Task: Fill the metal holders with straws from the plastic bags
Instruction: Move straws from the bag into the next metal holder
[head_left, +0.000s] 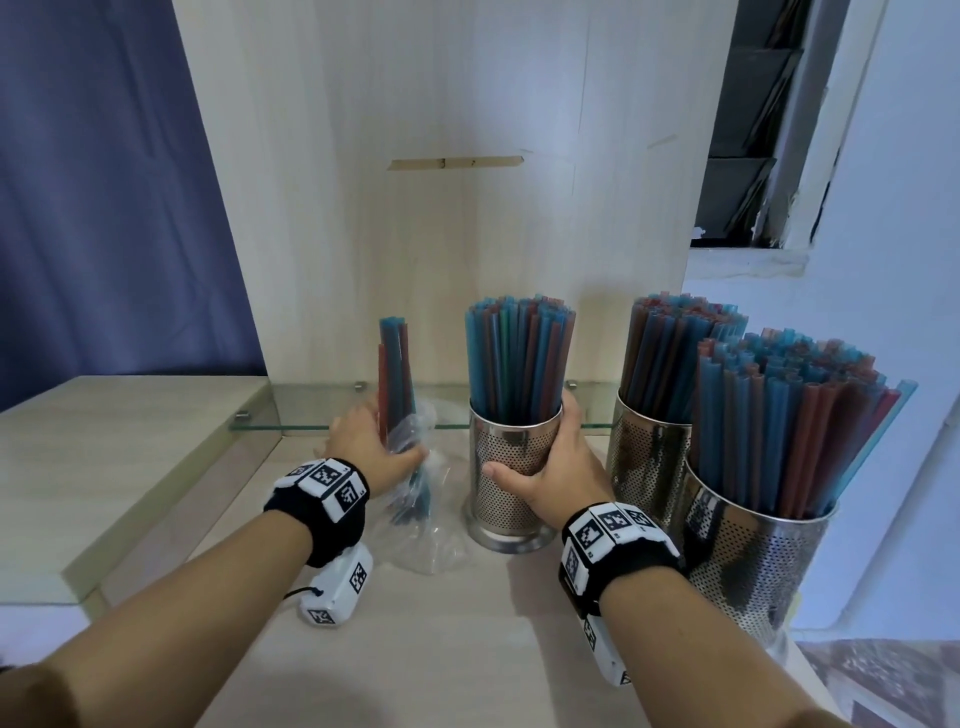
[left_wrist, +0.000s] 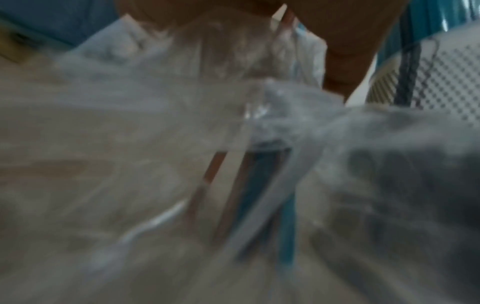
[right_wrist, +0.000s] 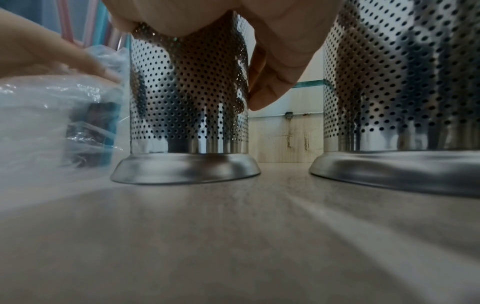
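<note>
A clear plastic bag (head_left: 415, 525) stands on the wooden counter (head_left: 426, 649) with a small bunch of blue and red straws (head_left: 393, 364) sticking out of its top. My left hand (head_left: 371, 441) grips the bag and the straws around the middle. Just right of it stands a perforated metal holder (head_left: 511, 483) packed with straws (head_left: 519, 353). My right hand (head_left: 550, 467) wraps around this holder's right side, thumb on its front. In the right wrist view the holder (right_wrist: 187, 98) sits flat on its flared base, fingers (right_wrist: 275, 78) curled behind it. The left wrist view shows blurred bag plastic (left_wrist: 155, 164).
Two more straw-filled metal holders stand at the right, one behind (head_left: 654, 452) and one nearer (head_left: 753, 561). A glass shelf (head_left: 311, 410) runs along the back against a wooden panel (head_left: 457, 156). A raised wooden step (head_left: 104, 457) lies to the left.
</note>
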